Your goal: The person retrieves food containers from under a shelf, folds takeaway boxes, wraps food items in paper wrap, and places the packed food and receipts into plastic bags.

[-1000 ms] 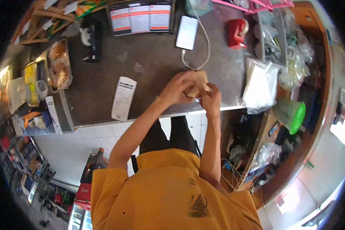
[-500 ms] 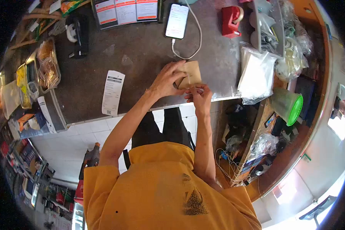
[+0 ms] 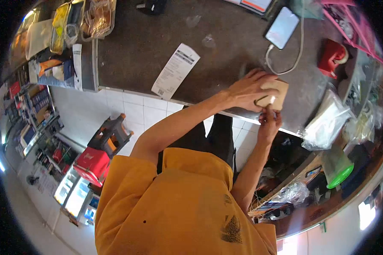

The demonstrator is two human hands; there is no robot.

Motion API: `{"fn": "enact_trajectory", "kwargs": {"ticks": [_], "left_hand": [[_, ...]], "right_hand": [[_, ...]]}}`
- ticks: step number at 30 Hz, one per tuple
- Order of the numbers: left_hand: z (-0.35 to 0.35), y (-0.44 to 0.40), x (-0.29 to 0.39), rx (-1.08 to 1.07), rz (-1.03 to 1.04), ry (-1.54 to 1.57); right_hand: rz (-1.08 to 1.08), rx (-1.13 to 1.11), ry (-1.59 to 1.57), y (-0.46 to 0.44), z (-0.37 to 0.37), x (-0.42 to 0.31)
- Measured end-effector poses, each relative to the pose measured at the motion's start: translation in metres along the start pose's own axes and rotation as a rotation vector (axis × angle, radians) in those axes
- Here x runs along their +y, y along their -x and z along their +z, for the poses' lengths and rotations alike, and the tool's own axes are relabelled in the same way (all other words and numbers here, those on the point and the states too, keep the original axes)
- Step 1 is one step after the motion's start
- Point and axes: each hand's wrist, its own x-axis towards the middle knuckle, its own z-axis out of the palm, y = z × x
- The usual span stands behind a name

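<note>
A small brown paper packet [image 3: 279, 94] is held between my hands over the front edge of the dark counter. My left hand [image 3: 252, 90] reaches across from the left and curls around its upper and left sides. At its lower edge, the fingers of my right hand [image 3: 270, 120] are pinched together against the packet. A small whitish patch shows on the packet's face near my right fingertips; I cannot tell if it is tape or glare. A printed receipt [image 3: 175, 71] lies on the counter, left of my hands.
On the dark counter [image 3: 132, 51], a phone [image 3: 282, 28] with a white cable lies beyond my hands. A red tape dispenser [image 3: 332, 58] and clear plastic bags [image 3: 325, 123] are to the right. Food trays [image 3: 98, 19] stand at the far left. Below is a green-lidded tub [image 3: 340, 174].
The view has swung left, so the counter things appear farther right and tilted. Both hands stay on the packet, with my right fingertips now against its lower face.
</note>
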Motion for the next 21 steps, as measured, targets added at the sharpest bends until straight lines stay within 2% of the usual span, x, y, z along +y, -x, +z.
{"fn": "enact_trajectory", "kwargs": {"ticks": [2, 5, 6, 7, 11, 12, 14, 16, 17, 18, 19, 21], "left_hand": [[-0.001, 0.004, 0.004, 0.000, 0.038, -0.115], [0.001, 0.007, 0.000, -0.033, 0.009, -0.163], [0.002, 0.008, -0.003, -0.024, 0.020, -0.176], [0.001, 0.010, -0.006, -0.001, 0.039, -0.080], [0.004, 0.012, -0.005, 0.033, 0.010, -0.075], [0.007, 0.012, -0.005, 0.044, -0.003, -0.085], [0.013, 0.011, -0.002, 0.082, -0.014, -0.131], [0.012, 0.014, 0.008, 0.113, 0.002, -0.221], [0.014, 0.014, 0.015, 0.133, -0.074, -0.143], [0.007, 0.014, 0.026, 0.146, -0.060, -0.258], [0.004, 0.010, 0.035, 0.063, -0.124, -0.204], [-0.007, 0.009, 0.058, 0.048, -0.113, -0.412]], "right_hand": [[-0.022, -0.045, -0.016, -0.002, -0.001, 0.007], [-0.062, 0.011, -0.039, -0.017, -0.011, 0.028], [-0.087, -0.073, -0.073, -0.023, -0.017, 0.036], [-0.107, -0.062, -0.043, -0.028, -0.023, 0.044], [-0.129, -0.032, -0.042, -0.029, -0.019, 0.049], [-0.143, -0.110, -0.059, -0.030, -0.027, 0.054], [-0.097, -0.186, 0.034, -0.031, -0.035, 0.053], [-0.045, -0.050, 0.164, -0.033, -0.022, 0.057], [-0.076, -0.064, 0.304, -0.035, -0.021, 0.066], [-0.127, -0.072, 0.478, -0.034, -0.026, 0.073], [-0.192, -0.114, 0.654, -0.036, -0.029, 0.076], [-0.341, -0.266, 0.832, -0.024, -0.039, 0.047]]}}
